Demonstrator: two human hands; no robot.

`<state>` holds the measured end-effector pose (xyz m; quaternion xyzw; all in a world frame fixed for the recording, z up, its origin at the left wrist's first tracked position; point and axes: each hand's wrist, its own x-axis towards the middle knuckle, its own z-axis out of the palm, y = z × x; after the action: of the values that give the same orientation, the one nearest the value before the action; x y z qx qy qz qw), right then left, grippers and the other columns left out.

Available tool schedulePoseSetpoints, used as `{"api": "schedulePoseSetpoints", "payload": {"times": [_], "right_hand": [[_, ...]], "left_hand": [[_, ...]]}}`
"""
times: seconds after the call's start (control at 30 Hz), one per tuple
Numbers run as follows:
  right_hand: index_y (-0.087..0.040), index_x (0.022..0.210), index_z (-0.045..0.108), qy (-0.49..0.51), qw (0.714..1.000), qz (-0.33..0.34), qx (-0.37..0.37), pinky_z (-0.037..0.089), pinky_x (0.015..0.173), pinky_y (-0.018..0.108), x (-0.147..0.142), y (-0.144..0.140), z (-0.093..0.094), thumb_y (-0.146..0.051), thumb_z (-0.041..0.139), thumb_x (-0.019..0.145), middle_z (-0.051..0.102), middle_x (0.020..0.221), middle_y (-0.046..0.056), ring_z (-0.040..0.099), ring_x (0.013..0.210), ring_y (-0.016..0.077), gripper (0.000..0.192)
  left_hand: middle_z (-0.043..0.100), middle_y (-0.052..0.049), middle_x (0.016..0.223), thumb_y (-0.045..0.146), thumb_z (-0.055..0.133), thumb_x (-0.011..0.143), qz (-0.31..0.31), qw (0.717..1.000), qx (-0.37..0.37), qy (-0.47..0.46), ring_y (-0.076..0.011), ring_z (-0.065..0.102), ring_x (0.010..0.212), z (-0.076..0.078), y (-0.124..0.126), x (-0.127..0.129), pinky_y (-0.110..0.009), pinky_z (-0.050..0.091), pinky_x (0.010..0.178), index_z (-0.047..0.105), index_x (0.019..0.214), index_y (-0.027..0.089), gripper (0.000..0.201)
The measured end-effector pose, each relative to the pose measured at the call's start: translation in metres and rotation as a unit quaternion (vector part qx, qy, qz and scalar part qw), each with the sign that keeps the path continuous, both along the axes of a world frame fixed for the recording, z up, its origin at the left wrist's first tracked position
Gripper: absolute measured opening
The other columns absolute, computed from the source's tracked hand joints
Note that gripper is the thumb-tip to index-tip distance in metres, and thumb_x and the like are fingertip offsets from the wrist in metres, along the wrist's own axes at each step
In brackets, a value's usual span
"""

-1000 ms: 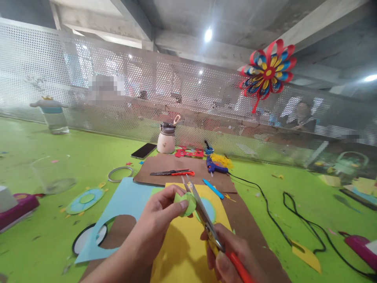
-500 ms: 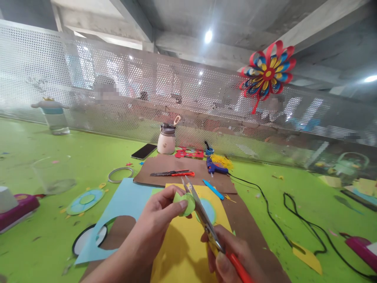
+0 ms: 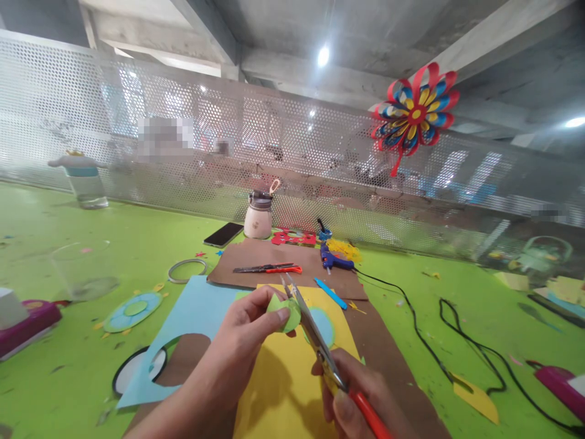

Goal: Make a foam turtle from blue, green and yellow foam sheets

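Observation:
My left hand pinches a small light-green paper piece, rounded on one side with a pointed corner on the other. Red-handled scissors are in my right hand, their blades pointing up and away along the right edge of the green paper. Below both hands lies a yellow sheet, with a light-blue paper circle edged in green on it. To the left is a light-blue sheet with a round hole cut out, partly over a black-rimmed round object.
Brown cardboard carries a red-handled cutter and a blue pen. Behind are a blue glue gun, a phone and a bottle. A black cord runs along the right. A perforated screen stands behind.
The green paper has shifted very slightly left and turned a little in my left hand. The scissor blades look a bit closer together. The things on the table have not moved.

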<state>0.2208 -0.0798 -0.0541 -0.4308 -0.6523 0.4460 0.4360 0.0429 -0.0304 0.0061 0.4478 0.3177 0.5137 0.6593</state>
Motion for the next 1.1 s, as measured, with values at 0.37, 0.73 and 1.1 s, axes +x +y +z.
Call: {"api": "schedulePoseSetpoints", "payload": {"times": [0.37, 0.73, 1.1], "right_hand": [[-0.018, 0.092, 0.053, 0.01, 1.0, 0.009, 0.003, 0.019, 0.045, 0.024, -0.0026, 0.0008, 0.0009, -0.077, 0.044, 0.075, 0.039, 0.058, -0.004, 0.027, 0.045, 0.0065, 0.062], [-0.017, 0.093, 0.055, 0.003, 1.0, 0.007, -0.011, 0.02, 0.044, 0.023, -0.0003, 0.0007, -0.0015, -0.078, 0.043, 0.076, 0.036, 0.056, -0.006, 0.027, 0.044, 0.0069, 0.065], [-0.017, 0.093, 0.054, -0.016, 1.0, 0.0, 0.005, 0.02, 0.043, 0.023, -0.0023, -0.0024, 0.0036, -0.076, 0.039, 0.079, 0.038, 0.056, -0.005, 0.027, 0.044, 0.0069, 0.062]], "left_hand": [[0.058, 0.001, 0.066, 0.023, 0.074, 0.069, -0.01, 1.0, 0.005, -0.02, -0.0132, 0.054, 0.062, -0.0024, 0.0001, 0.0008, -0.028, 0.043, 0.067, 0.057, 0.066, 0.018, 0.018], [0.06, -0.001, 0.07, 0.024, 0.071, 0.072, -0.017, 1.0, 0.016, 0.0, -0.0142, 0.056, 0.066, -0.0078, 0.0007, -0.0015, -0.027, 0.043, 0.068, 0.058, 0.072, 0.017, 0.014], [0.056, 0.0, 0.068, 0.023, 0.072, 0.07, -0.011, 1.0, 0.022, -0.005, -0.0141, 0.054, 0.068, -0.0061, 0.0013, -0.0011, -0.027, 0.043, 0.07, 0.06, 0.069, 0.016, 0.014]]}}
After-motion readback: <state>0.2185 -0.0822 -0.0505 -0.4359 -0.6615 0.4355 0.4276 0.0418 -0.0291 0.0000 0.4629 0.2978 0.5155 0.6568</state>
